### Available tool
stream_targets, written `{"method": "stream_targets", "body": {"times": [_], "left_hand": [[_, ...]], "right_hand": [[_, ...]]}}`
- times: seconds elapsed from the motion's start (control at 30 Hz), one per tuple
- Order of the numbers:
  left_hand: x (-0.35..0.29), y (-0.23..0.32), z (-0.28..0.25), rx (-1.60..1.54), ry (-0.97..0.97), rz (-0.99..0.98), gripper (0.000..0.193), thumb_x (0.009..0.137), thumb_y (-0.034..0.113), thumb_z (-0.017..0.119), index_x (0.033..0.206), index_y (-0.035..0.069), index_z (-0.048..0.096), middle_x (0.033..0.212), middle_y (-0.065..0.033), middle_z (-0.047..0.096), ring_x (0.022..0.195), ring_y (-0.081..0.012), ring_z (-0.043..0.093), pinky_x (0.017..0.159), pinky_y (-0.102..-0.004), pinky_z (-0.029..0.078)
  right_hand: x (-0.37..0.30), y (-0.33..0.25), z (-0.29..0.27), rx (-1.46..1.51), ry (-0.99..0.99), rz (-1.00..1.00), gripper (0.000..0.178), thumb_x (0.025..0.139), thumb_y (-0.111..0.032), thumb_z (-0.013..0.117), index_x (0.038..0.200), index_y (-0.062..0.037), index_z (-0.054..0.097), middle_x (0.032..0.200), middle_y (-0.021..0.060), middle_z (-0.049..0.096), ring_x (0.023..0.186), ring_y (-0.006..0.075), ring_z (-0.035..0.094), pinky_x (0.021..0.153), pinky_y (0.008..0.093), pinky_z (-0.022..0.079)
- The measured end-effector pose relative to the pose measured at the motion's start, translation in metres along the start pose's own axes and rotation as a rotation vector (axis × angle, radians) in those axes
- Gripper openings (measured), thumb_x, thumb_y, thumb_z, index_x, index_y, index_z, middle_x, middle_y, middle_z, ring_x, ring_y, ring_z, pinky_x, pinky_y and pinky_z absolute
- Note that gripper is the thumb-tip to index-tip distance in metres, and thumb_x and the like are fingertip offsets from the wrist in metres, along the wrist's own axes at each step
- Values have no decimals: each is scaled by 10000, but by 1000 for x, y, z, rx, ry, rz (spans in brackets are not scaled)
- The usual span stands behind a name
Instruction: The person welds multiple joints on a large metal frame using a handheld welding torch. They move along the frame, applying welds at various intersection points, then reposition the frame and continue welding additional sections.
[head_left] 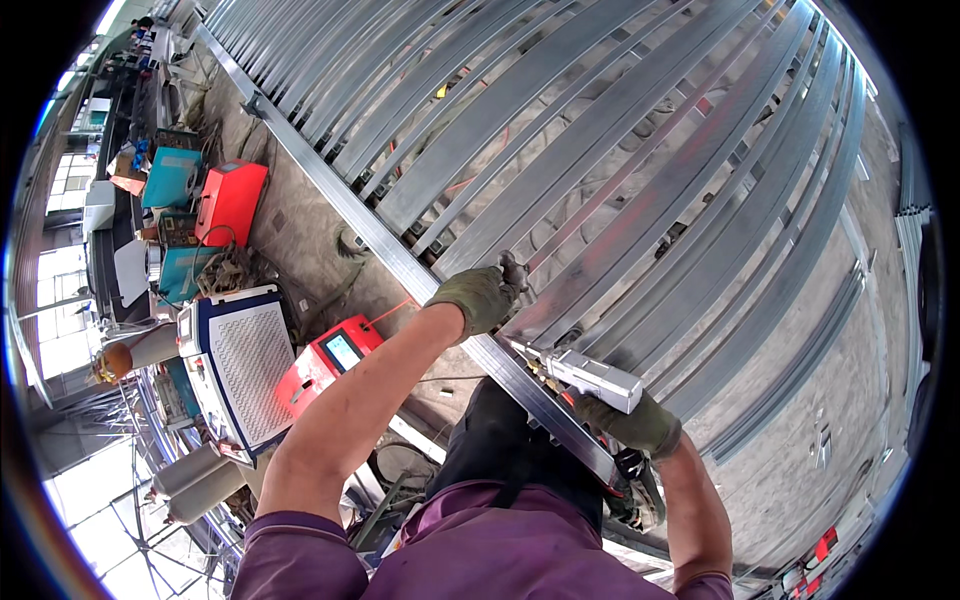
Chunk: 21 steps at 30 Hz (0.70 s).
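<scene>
My left hand (475,300), in an olive-green work glove, is closed around a dark grey metal tool (514,272) with a knobbly head. Most of that tool is hidden by the glove, so its kind is unclear. It sits over the end of a flat metal bar beside the long metal rail (385,245). My right hand (640,425), gloved too, grips a silver, box-bodied welding torch (597,379). The torch's narrow nozzle points left, close to the rail where the bars (640,235) meet it.
Many parallel metal bars form a wide frame ahead. To the left stand a red machine with a small screen (345,349), a white-and-blue cabinet (248,370), another red box (230,202) and teal machines (172,177). Loose metal lengths (790,365) lie on the concrete floor at right.
</scene>
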<state>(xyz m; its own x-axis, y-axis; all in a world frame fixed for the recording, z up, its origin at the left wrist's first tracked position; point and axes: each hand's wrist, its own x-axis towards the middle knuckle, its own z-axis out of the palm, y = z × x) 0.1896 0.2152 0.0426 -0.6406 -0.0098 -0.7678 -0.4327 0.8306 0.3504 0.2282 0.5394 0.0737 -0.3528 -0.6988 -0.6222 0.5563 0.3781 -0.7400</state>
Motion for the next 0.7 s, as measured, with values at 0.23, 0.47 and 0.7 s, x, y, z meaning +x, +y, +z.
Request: {"method": "stream_targets", "body": {"times": [0.23, 0.47, 0.7], "left_hand": [[-3, 7, -8, 85, -29, 60, 560, 1046, 395, 328, 1137, -32, 680, 1123, -249, 718, 1140, -386, 665, 1018, -458, 494], [5, 3, -3, 101, -32, 11, 607, 1058, 418, 290, 1150, -11, 709, 1160, -245, 721, 1144, -396, 672, 1020, -468, 507], [0, 9, -12, 68, -65, 9, 562, 1053, 407, 361, 1187, -42, 671, 1125, -270, 718, 1120, -408, 672, 978, -464, 508]], "right_hand": [[11, -8, 7, -18, 0, -68, 406, 1001, -223, 731, 1348, -29, 647, 1193, 104, 748, 1037, 160, 683, 904, 320, 578], [13, -2, 5, -97, -8, -81, 410, 1003, -228, 725, 1369, -63, 644, 1204, 102, 748, 1073, 186, 694, 945, 328, 565], [12, -11, 6, -116, -15, -83, 410, 996, -237, 734, 1359, -65, 652, 1220, 109, 745, 1099, 190, 701, 951, 322, 568]]}}
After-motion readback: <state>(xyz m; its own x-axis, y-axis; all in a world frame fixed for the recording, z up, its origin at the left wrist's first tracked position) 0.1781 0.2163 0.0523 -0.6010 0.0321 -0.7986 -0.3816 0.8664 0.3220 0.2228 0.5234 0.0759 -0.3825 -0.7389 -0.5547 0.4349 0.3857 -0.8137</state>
